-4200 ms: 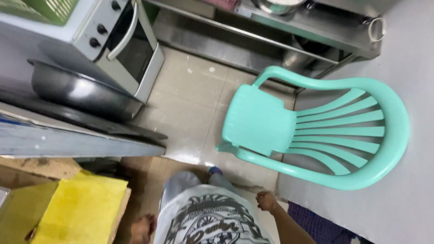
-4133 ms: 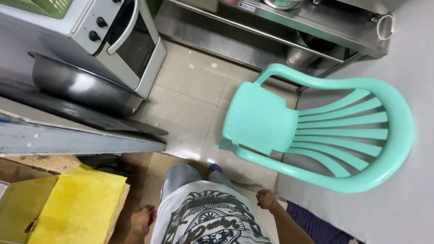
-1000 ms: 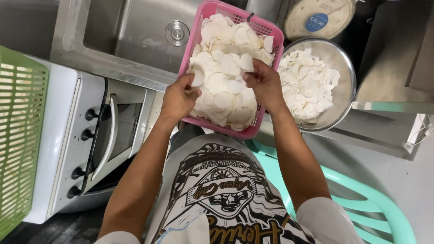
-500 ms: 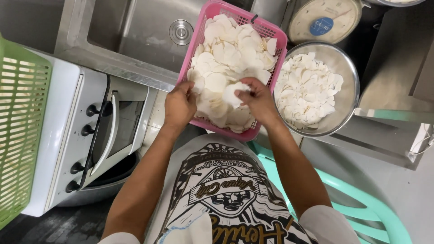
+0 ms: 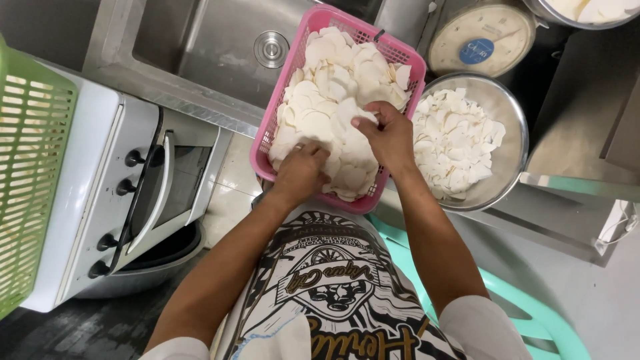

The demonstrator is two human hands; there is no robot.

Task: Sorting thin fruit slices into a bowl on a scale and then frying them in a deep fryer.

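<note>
Over the pink basket (image 5: pixel 397 57), both hands are digging into white slices (image 5: pixel 333 87): left hand (image 5: pixel 301 175) curled in, right hand (image 5: pixel 385 133) pinching some slices.

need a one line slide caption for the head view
Both hands, left hand and right hand, dig into white slices in a pink basket beside a steel bowl.

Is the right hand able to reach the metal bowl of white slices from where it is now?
Probably yes. The right hand rests in the pink basket, right beside the metal bowl, and nothing stands between them.
</note>
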